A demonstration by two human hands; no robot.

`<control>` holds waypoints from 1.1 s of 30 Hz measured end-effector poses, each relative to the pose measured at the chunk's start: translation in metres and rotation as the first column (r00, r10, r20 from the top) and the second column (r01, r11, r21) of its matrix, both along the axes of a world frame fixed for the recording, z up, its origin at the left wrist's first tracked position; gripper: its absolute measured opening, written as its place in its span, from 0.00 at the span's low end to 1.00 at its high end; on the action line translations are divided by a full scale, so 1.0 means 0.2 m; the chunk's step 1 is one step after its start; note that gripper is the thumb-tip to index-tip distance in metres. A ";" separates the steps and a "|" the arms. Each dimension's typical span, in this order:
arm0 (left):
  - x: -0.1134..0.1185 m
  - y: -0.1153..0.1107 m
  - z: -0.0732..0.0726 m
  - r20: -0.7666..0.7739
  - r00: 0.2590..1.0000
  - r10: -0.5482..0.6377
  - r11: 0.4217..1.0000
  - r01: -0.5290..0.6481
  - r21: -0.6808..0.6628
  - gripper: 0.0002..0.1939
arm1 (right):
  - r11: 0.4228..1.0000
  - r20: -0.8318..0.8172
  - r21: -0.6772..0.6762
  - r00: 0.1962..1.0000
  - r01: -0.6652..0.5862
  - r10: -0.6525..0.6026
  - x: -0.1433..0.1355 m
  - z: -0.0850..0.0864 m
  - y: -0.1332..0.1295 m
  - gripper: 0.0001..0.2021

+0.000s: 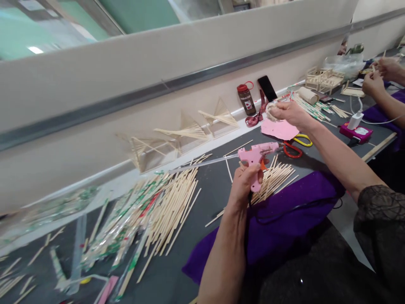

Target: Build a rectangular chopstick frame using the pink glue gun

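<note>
My left hand (244, 185) is wrapped round the handle of a pink hot glue gun (253, 155). A long clear glue stick (205, 162) runs out of its back to the left, and its nozzle end points right. My right hand (286, 113) is closed on a small whitish wad (271, 111), blurred, over a sheet of pink paper (280, 128). Scissors with one red and one yellow handle (292, 150) lie just beyond the gun's nozzle. Loose thin wooden sticks (275, 179) are spread beneath the glue gun.
More sticks (175, 207) and plastic-wrapped bundles (126, 215) cover the left. Stick frames (190, 126) stand along the wall. A bottle (246, 99), phone (267, 88) and magenta power socket (356, 131) are further right. Another person's hands (376, 80) work at far right. Purple cloth (291, 215) hangs over the near edge.
</note>
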State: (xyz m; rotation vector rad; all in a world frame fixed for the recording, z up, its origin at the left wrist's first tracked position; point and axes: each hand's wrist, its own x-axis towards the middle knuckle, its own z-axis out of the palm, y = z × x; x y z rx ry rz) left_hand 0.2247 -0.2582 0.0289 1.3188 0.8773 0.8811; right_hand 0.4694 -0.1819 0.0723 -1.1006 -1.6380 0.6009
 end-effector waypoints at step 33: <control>0.05 -0.01 -0.04 -0.086 0.952 0.293 0.954 -0.284 0.098 0.17 | 0.914 0.717 0.399 0.647 -0.077 -0.258 -0.12 -0.19 -0.27 0.08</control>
